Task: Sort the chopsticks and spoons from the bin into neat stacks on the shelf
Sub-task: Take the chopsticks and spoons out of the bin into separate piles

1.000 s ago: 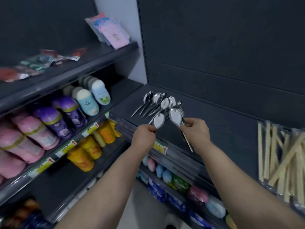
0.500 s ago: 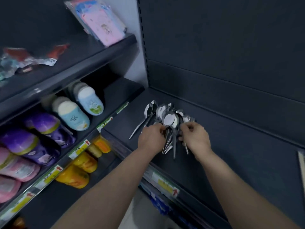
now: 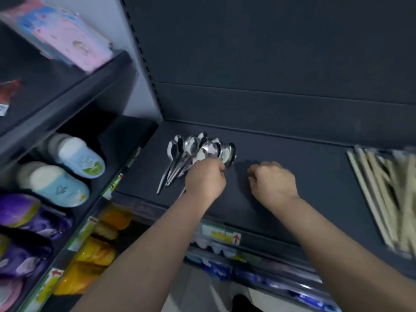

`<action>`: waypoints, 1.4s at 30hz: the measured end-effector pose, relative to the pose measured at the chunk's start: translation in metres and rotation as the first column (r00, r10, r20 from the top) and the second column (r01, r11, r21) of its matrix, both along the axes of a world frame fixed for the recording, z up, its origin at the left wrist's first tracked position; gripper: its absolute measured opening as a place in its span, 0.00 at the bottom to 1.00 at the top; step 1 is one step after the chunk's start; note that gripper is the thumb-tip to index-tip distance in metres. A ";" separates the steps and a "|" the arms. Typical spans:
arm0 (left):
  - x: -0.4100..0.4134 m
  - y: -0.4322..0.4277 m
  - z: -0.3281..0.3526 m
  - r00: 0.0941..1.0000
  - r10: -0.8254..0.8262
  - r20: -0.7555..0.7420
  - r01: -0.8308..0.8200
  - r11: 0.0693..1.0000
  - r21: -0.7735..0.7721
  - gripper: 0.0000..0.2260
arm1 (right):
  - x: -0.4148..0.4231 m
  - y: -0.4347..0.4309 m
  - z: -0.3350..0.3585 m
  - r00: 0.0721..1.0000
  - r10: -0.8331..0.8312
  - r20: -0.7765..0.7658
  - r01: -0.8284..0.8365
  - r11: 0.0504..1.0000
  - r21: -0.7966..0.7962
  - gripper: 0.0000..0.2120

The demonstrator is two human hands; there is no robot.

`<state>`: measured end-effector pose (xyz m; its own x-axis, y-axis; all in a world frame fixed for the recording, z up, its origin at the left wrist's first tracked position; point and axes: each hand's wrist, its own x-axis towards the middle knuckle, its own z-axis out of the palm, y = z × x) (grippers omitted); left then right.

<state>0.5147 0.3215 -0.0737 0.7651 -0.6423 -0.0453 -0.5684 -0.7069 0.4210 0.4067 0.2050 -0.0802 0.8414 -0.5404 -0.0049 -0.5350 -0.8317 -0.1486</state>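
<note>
Left hand (image 3: 206, 179) grips spoons (image 3: 193, 146); chopsticks (image 3: 382, 194) (loose) fill bin (image 3: 401, 252).

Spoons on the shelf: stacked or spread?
Spread: the spoons lie flat on the shelf, bowls fanned apart, handles bunching toward the left hand.

My left hand (image 3: 206, 180): knuckles up, curled onto the spoons (image 3: 193, 147); my right hand (image 3: 273, 181): fist, nothing seen held
</note>
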 end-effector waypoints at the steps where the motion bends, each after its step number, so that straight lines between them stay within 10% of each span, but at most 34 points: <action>1: -0.010 -0.002 0.000 0.999 -0.033 0.013 0.033 0.999 0.008 0.12 | -0.013 0.000 0.001 1.000 -0.016 -0.015 0.016 1.000 -0.021 0.12; 27: -0.447 -0.281 0.057 0.765 -0.644 0.009 0.611 0.722 -0.324 0.09 | -0.514 -0.197 0.057 0.692 -0.652 0.311 0.714 0.681 -0.160 0.13; 42: -0.488 -0.399 0.043 0.774 -0.630 0.063 0.592 0.756 0.280 0.10 | -0.557 -0.297 0.047 0.726 -0.664 0.179 0.679 0.734 -0.028 0.12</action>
